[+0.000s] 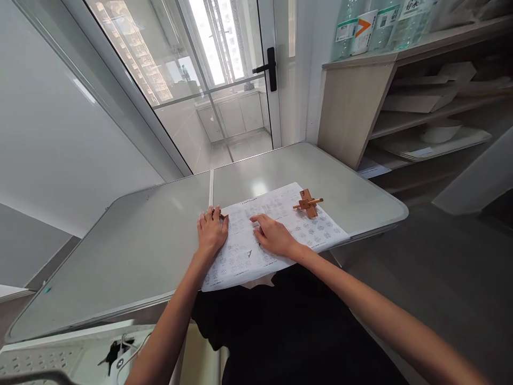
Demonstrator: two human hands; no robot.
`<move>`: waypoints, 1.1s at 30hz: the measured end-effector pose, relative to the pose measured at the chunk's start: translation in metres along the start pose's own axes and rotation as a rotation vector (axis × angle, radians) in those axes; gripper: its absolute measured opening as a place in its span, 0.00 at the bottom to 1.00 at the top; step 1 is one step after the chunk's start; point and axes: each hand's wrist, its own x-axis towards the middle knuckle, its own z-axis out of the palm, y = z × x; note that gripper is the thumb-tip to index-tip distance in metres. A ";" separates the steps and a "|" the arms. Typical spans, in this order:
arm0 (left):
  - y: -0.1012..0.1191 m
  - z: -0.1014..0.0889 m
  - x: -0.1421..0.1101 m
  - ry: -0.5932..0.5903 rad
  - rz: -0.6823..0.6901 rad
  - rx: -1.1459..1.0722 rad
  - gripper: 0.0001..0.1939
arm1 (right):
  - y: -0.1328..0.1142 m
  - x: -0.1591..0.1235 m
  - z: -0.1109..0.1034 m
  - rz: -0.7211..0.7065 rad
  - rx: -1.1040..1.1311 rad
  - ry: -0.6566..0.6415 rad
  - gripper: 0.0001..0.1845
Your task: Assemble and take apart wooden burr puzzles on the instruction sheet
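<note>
A large white printed sheet (240,262) covered in rows of small diagrams lies on the table, its near edge hanging over the side. My left hand (212,230) rests flat on the sheet's left edge, fingers stretched out. Beneath those fingertips a small brown wooden piece (223,216) partly shows; the rest of it is hidden. Over the middle of the sheet is my right hand (276,236), index finger extended and thumb apart, holding nothing. At the sheet's right side sits a brown wooden cross-shaped assembly (308,204) with a thin stick through it.
The grey folding table (160,240) has a centre seam. A glass door (224,123) with a black handle (271,69) stands behind it. On the right, a wooden shelf unit (352,107) carries plastic bottles (382,27). A white tray (48,358) with keys (114,355) is at lower left.
</note>
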 end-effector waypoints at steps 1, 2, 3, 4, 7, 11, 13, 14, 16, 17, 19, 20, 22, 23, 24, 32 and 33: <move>0.000 0.000 -0.001 0.023 0.000 0.005 0.30 | 0.000 -0.001 -0.003 -0.012 -0.005 -0.017 0.22; -0.001 -0.001 -0.001 0.045 -0.004 0.005 0.30 | 0.000 -0.002 -0.007 -0.030 -0.011 -0.035 0.22; -0.003 -0.001 -0.001 0.066 -0.012 0.003 0.29 | 0.000 -0.004 -0.011 -0.052 -0.018 -0.054 0.23; -0.004 -0.001 -0.002 0.083 -0.022 0.002 0.29 | 0.001 -0.006 -0.016 -0.084 -0.033 -0.071 0.24; -0.009 -0.002 -0.001 0.109 -0.023 0.022 0.29 | 0.006 -0.011 -0.034 -0.229 -0.131 -0.082 0.25; -0.014 -0.004 0.002 0.085 0.000 0.050 0.33 | 0.023 -0.017 -0.064 -0.348 -0.327 -0.040 0.25; -0.015 -0.007 0.003 0.061 0.030 0.040 0.36 | 0.034 -0.017 -0.080 -0.368 -0.405 -0.005 0.26; -0.015 -0.008 0.004 0.052 0.043 0.033 0.37 | 0.039 -0.017 -0.088 -0.366 -0.448 0.011 0.26; -0.015 -0.010 0.007 0.039 0.055 0.023 0.40 | 0.050 -0.017 -0.102 -0.341 -0.555 0.063 0.26; -0.015 -0.010 0.008 0.036 0.053 0.019 0.41 | 0.055 -0.016 -0.108 -0.318 -0.631 0.068 0.26; -0.014 -0.010 0.010 0.035 0.051 0.009 0.43 | 0.066 -0.015 -0.116 -0.265 -0.766 0.082 0.25; -0.014 -0.010 0.011 0.039 0.055 0.004 0.43 | 0.071 -0.015 -0.119 -0.236 -0.809 0.075 0.24; -0.013 -0.009 0.013 0.053 0.073 -0.013 0.44 | 0.079 -0.016 -0.122 -0.185 -0.846 0.044 0.24; -0.012 -0.008 0.014 0.064 0.087 -0.022 0.44 | 0.082 -0.016 -0.123 -0.163 -0.840 0.017 0.24; -0.012 -0.008 0.015 0.078 0.104 -0.031 0.44 | 0.084 -0.016 -0.124 -0.142 -0.827 -0.006 0.24; 0.005 -0.009 0.025 0.178 0.200 -0.064 0.46 | 0.075 -0.013 -0.129 -0.095 -0.864 -0.096 0.19; 0.010 -0.009 0.025 0.192 0.204 -0.068 0.48 | 0.073 -0.012 -0.128 -0.118 -0.893 -0.102 0.19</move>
